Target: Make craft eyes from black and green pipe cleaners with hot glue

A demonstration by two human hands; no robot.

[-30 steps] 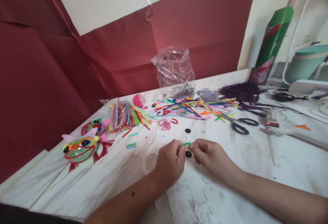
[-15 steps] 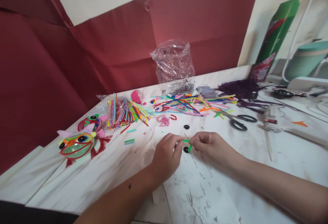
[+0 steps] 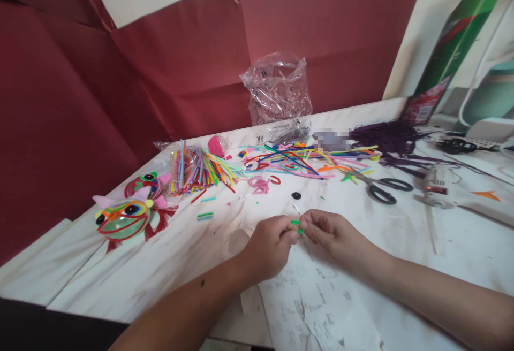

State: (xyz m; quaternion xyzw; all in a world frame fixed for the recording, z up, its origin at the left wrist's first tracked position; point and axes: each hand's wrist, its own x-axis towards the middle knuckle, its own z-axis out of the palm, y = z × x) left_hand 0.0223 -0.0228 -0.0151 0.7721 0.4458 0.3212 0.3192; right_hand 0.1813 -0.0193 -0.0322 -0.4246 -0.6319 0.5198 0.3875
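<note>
Between my two hands is a short bent green pipe cleaner (image 3: 295,223). My left hand (image 3: 270,246) pinches one side of it, fingers closed. From the other side my right hand (image 3: 335,236) grips it between thumb and forefinger. Both hands are over a sheet of paper with writing (image 3: 309,292). Just beyond them lies a round black disc (image 3: 296,196). To the left, short green and blue pipe cleaner pieces (image 3: 205,215) rest on the table. Farther left sit colourful animal-face ornaments (image 3: 122,222) with black eyes and red tassels.
A bundle of pipe cleaners (image 3: 198,172) and loose ones (image 3: 289,161) lie at the back. Scissors (image 3: 381,188) and a glue gun (image 3: 437,188) are on the right, near purple thread (image 3: 385,137). A clear plastic bag (image 3: 281,91) stands against the red backing (image 3: 180,67).
My hands have drawn closer together on the green pipe cleaner, and less of it shows. A second black disc, visible beneath it before, is now out of sight. The view has shifted slightly.
</note>
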